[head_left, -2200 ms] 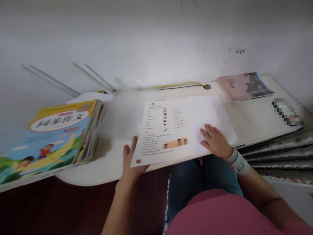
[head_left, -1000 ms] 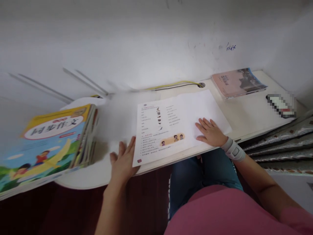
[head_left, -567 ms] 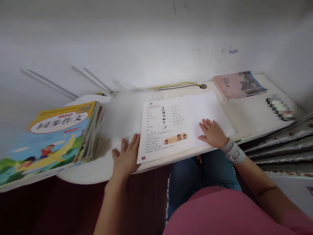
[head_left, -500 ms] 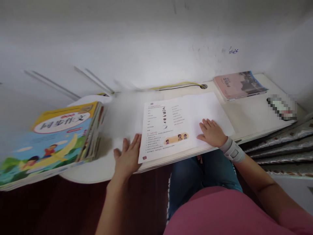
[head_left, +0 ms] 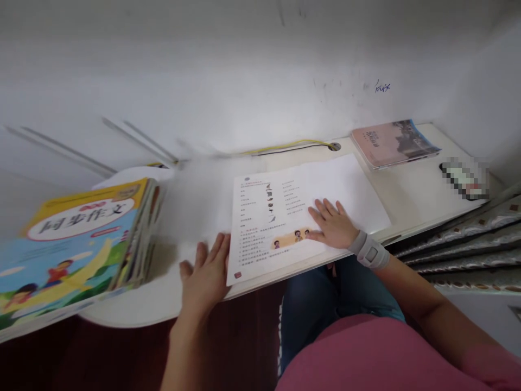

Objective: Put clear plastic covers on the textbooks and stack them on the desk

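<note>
A large white printed sheet [head_left: 260, 260] lies flat on the desk in front of me, with lines of text, small dark pictures and an orange cartoon strip; its right part is blank. My right hand [head_left: 334, 224] rests on it with fingers spread, near the cartoon strip. A grey band [head_left: 370, 250] is around that wrist. My left hand [head_left: 207, 269] lies on the desk at the sheet's left edge, fingers stretched out, its fingertips right beside the paper. Neither hand grips anything.
A stack of books [head_left: 81, 228] with a colourful cover stands at the left. Pinkish books [head_left: 393, 144] lie at the back right, near a blurred phone-like object [head_left: 464, 179]. A yellow cable [head_left: 280, 146] runs along the wall to a desk hole. Patterned folded panels [head_left: 459, 244] are at the right.
My right hand has slid left across the sheet, towards the cartoon strip. The left hand stays by the paper's left edge. The whole view has shifted slightly.
</note>
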`<state>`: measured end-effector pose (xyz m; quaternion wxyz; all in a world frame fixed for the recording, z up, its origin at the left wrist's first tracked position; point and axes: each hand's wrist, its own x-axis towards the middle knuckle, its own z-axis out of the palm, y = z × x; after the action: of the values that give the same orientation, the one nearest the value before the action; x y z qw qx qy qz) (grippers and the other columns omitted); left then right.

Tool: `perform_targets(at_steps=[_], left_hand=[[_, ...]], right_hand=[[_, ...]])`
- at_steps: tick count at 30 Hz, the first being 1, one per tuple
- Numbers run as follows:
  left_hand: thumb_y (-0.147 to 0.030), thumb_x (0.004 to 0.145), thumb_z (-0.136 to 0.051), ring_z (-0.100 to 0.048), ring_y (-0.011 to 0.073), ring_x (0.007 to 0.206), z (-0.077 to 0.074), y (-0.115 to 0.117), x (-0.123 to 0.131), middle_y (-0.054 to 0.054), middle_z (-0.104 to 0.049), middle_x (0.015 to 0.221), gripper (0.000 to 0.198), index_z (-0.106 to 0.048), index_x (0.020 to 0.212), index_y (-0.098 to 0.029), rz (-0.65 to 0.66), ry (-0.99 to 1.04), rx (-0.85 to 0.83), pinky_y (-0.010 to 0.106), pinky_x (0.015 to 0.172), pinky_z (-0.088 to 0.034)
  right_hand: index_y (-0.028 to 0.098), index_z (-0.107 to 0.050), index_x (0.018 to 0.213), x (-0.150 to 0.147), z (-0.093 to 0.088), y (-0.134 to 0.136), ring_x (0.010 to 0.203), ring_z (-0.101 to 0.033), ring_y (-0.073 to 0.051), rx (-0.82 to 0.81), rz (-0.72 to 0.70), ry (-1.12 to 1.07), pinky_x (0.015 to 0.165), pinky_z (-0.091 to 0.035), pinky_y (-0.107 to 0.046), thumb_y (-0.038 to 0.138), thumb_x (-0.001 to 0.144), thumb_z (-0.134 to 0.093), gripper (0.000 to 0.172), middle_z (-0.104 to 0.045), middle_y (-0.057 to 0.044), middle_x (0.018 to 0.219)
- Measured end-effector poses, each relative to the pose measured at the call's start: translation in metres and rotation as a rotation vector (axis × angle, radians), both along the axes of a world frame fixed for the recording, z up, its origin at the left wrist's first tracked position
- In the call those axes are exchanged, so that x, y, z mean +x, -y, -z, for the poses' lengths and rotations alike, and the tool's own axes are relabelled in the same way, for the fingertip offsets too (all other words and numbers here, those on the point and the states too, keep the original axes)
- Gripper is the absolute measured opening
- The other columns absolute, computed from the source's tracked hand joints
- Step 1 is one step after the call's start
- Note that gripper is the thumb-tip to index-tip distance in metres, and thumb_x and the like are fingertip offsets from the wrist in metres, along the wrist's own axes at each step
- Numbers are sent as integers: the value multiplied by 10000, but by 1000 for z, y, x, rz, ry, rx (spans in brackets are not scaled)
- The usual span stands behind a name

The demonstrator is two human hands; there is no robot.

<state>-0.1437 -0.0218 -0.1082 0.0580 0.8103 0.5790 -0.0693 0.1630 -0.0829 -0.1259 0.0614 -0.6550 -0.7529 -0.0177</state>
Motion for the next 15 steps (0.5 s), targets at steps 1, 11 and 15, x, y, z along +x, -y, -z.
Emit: perform_targets(at_steps=[1,11,15], left_hand=[[-338,934,-319,-128,409,1431,1,0,1,125,-210,1571,635,-152,1519,-154,-19,14,1,685,1073,-191],[-375,958,-180,-155,366,1437,2,-2,5,91,-280,1553,576,-266,1496,-189,-120,107,-2,663,1094,-158],[-374,963,-171,-151,357,1440,3,-2,3,83,-283,1553,571,-268,1496,-195,-109,115,-3,653,1099,-149]], right_hand=[[178,-333,1456,2,0,-1,1413,-251,-335,-5,3,-3,1097,-269,-579,691,889,-211,775,-273,-138,1545],[162,-336,1459,3,1,2,1408,-257,-348,-15,27,-9,1095,-247,-601,692,885,-238,788,-268,-154,1545],[148,-349,1451,11,-10,2,1396,-292,-331,-45,-14,-23,1093,-293,-541,670,897,-250,768,-297,-163,1534]])
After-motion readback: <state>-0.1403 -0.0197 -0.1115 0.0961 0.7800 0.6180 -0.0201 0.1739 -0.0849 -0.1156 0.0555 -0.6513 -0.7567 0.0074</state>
